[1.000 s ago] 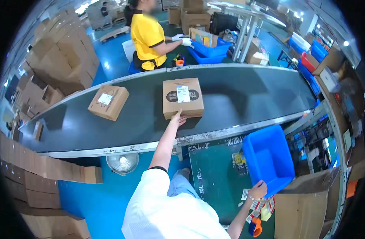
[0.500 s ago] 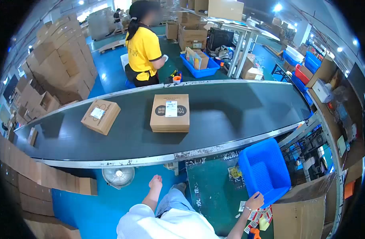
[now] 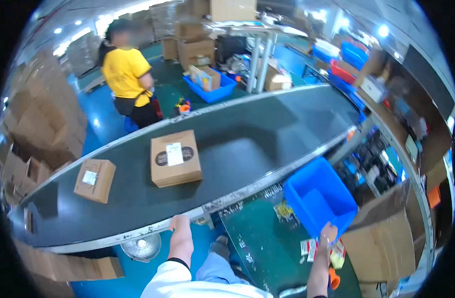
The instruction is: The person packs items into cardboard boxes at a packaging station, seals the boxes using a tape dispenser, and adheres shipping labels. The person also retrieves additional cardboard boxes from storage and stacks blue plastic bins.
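Observation:
My left hand (image 3: 180, 223) is at the near edge of the conveyor belt (image 3: 257, 161); its fingers are blurred and turned away. With my right hand (image 3: 328, 232) I grip the near rim of a blue plastic bin (image 3: 311, 185). The bin is tilted on a green work surface (image 3: 262, 248), and I see nothing inside it. On the belt lie a carton with a dark printed logo and white label (image 3: 177, 166) and a smaller labelled carton (image 3: 94, 181) to its left. Neither hand touches them.
Across the belt stands a person in a yellow shirt (image 3: 125, 74), near a blue crate (image 3: 212, 89) of goods. Red-and-white labels (image 3: 309, 248) and an orange tape dispenser (image 3: 334, 279) lie by my right arm. A cardboard sheet (image 3: 384, 243) borders the right; a fan (image 3: 141, 247) is below the belt.
My view has turned and tilted, so the cartons appear farther left. My left hand has reached forward to the belt edge. My right hand stays at the blue bin's rim.

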Tool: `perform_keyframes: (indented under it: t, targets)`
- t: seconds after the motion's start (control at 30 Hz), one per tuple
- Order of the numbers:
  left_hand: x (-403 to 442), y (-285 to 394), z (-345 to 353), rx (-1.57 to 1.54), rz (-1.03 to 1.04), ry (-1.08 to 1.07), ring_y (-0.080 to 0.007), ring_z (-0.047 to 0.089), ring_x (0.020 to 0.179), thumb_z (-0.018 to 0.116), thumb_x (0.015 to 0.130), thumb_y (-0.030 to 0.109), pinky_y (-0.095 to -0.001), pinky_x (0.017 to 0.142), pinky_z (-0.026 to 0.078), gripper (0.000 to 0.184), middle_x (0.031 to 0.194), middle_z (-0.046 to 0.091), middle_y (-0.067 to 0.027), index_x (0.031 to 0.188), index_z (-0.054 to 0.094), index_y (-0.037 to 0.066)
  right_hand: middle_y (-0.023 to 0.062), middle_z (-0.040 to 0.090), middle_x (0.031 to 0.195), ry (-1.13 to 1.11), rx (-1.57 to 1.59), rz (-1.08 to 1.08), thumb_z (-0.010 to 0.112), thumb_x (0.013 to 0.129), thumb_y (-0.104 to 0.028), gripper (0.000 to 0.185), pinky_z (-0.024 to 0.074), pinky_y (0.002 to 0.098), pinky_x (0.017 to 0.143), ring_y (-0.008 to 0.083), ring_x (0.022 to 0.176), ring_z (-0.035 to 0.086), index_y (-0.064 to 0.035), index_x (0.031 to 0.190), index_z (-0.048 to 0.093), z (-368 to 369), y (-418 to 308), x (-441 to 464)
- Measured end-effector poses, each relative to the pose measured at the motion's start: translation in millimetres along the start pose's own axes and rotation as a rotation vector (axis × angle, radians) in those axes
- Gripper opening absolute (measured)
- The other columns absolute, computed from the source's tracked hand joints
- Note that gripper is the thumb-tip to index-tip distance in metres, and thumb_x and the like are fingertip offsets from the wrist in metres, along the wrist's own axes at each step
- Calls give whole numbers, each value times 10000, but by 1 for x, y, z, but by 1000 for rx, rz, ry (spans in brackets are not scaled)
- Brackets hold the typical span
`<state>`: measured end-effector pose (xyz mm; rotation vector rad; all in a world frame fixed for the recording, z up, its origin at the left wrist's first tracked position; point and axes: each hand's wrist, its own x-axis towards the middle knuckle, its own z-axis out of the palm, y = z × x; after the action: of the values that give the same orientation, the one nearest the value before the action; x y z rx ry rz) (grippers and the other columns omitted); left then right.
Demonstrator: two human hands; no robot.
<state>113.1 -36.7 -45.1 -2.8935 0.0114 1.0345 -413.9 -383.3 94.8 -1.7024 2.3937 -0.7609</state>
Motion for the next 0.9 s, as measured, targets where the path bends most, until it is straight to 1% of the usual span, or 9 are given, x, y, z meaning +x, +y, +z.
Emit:
perform_keyframes:
  t: [0.1,0.2,0.23,0.37,0.5,0.63,0.77,0.87,0.9]
  targets:
    - [-16,-4,-13,-154,-51,-81,-273,599,1084,571,802,277,-375,878,467,283,1129,648,-120,983,706,107,261,635,769,98,-71,9,515,795,-307,371,473,512,670,431,721,618,30,730,657,2,-4,-3]
    - [-27,-2,-27,-173,-60,-144,-278,604,1083,592,788,235,-364,872,473,260,1135,644,-135,976,709,99,254,638,769,93,-60,78,509,802,-314,378,476,503,685,426,725,622,26,739,661,5,-2,-2]
    - [-30,-5,-29,-172,-57,-138,-281,602,1084,592,786,231,-364,874,472,260,1134,643,-138,977,708,98,245,643,772,52,-57,105,505,807,-323,388,480,496,691,418,728,627,26,751,666,3,-3,-2]
    - [-46,-11,-29,-146,-4,-91,-291,595,1091,593,780,214,-366,881,468,260,1133,638,-149,982,705,94,241,650,793,150,-78,72,500,810,-328,392,482,496,682,413,721,629,20,759,673,9,-2,-3]
    - [-56,-17,-27,-135,21,-73,-302,587,1097,595,773,197,-367,889,464,261,1131,634,-161,986,701,90,243,655,858,-14,-60,110,493,815,-326,385,485,499,711,410,770,631,8,782,682,-7,-12,-7]
    - [-61,-16,-26,-130,53,-53,-312,580,1104,596,766,180,-369,896,460,264,1129,629,-173,991,697,87,246,652,840,122,-83,73,467,822,-335,414,481,511,698,417,752,627,21,768,671,11,1,-2]
    - [-65,-13,-27,-115,80,-36,-323,573,1110,597,759,163,-371,904,456,268,1127,625,-184,996,694,83,231,655,822,43,-94,107,456,835,-338,422,485,500,695,410,750,631,23,774,667,11,4,-1]
    - [-65,-13,-30,-86,96,-40,-330,568,1115,598,754,150,-372,910,453,272,1125,622,-193,999,691,80,230,655,819,105,-84,40,465,832,-335,413,485,499,687,407,743,631,20,772,668,11,5,-4]
    - [-63,-12,-33,-77,107,-38,-333,566,1117,598,752,146,-372,912,452,273,1125,621,-196,1000,690,79,223,659,833,71,-68,89,475,832,-332,398,486,493,707,397,761,635,6,774,676,3,-2,-7]
